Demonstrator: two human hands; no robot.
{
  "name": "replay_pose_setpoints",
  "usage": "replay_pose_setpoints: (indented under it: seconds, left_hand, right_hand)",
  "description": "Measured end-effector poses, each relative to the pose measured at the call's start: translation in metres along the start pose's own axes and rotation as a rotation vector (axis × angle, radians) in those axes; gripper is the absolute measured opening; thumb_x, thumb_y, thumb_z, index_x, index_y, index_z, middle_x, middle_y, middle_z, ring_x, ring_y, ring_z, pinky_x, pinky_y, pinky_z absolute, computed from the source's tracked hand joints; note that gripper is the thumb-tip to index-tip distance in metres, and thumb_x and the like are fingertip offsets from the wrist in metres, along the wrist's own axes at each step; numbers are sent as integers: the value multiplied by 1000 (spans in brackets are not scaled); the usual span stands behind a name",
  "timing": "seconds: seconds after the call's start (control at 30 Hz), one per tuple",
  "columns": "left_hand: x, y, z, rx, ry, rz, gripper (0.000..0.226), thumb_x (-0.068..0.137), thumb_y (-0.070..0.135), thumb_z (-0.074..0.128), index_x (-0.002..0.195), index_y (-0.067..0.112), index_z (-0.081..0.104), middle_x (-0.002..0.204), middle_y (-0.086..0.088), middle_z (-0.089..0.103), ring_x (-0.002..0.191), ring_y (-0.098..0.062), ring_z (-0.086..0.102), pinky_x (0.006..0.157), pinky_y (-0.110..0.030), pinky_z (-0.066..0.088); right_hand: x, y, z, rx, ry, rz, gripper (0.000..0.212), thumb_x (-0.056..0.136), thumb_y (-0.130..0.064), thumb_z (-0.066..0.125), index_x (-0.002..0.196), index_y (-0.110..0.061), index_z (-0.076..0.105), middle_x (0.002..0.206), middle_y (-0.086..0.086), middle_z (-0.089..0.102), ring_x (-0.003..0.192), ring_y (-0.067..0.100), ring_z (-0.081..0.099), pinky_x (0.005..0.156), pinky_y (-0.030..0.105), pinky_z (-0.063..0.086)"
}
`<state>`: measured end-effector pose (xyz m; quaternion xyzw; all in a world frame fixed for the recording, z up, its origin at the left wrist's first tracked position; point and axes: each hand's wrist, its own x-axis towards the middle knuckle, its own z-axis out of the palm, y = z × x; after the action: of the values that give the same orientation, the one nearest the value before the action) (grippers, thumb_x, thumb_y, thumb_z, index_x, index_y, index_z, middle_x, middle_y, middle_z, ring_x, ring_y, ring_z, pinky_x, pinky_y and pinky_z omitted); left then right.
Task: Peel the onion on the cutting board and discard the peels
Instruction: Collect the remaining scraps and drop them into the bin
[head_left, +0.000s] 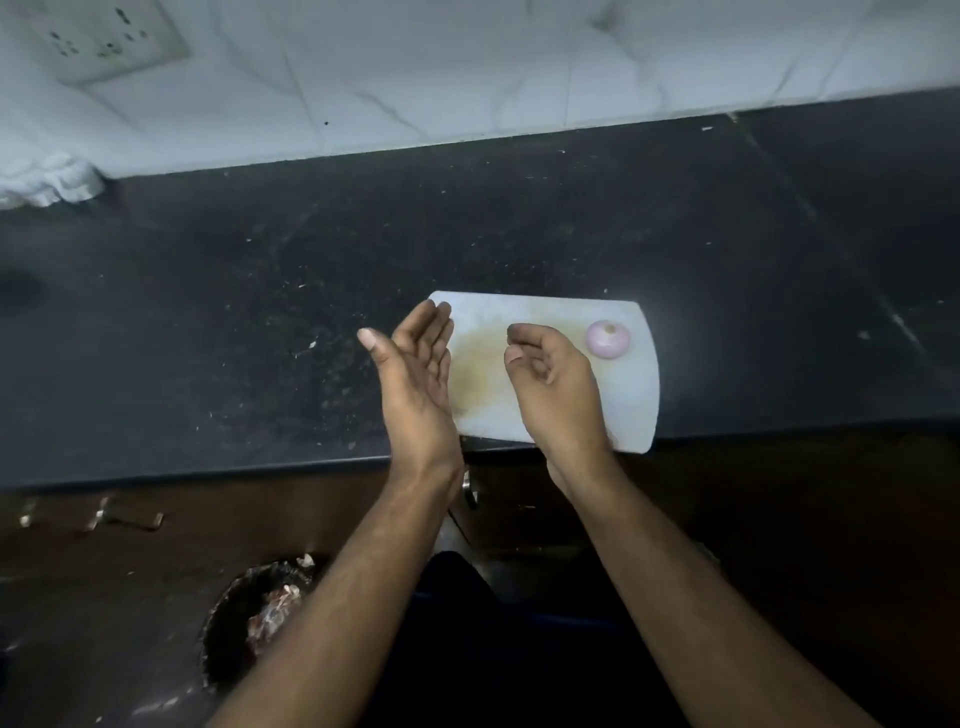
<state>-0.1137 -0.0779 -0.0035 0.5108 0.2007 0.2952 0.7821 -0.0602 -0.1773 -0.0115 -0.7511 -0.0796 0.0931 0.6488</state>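
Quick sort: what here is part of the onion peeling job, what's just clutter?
Job:
- onion, on the board
- cutting board
- bin on the floor, peels inside
- left hand, right hand, both holding nothing

Lying about:
- wall socket
- white cloth
- scraps on the floor

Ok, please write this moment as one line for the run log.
onion: peeled, on cutting board | left hand: open, empty | right hand: loosely curled, empty | bin: holds peels

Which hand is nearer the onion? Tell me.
The right hand, fingers loosely curled, just beside the onion; the left hand, flat and open, is farther away.
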Motion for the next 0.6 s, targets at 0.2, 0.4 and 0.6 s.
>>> replay_pose_setpoints:
  seconds: [0.2,0.4,0.6]
  left_hand:
    - [16,38,41,55,-43,-59,84,96,70,14,142,16,58,144,-3,65,138,-12,57,126,-40,33]
    - [35,39,54,225,-63,-57,78,99,70,17,148,21,55,149,6,60,138,-3,54,124,-34,33]
    - [47,14,33,807,-128,-91,57,101,66,48,145,30,56,146,12,58,136,-8,50,119,-46,41]
  right_hand:
    - [21,-37,-28,-103,40,49,26,103,-22,59,128,-24,66,120,-17,68,110,-1,63,101,21,50]
    - [42,-47,-50,-404,71,-63,32,103,-24,58,134,-19,62,134,-6,64,125,12,57,101,28,50]
    - [61,-11,-70,-984,-144,45,54,98,-29,66,149,-23,48,157,7,37,140,31,37,110,44,40]
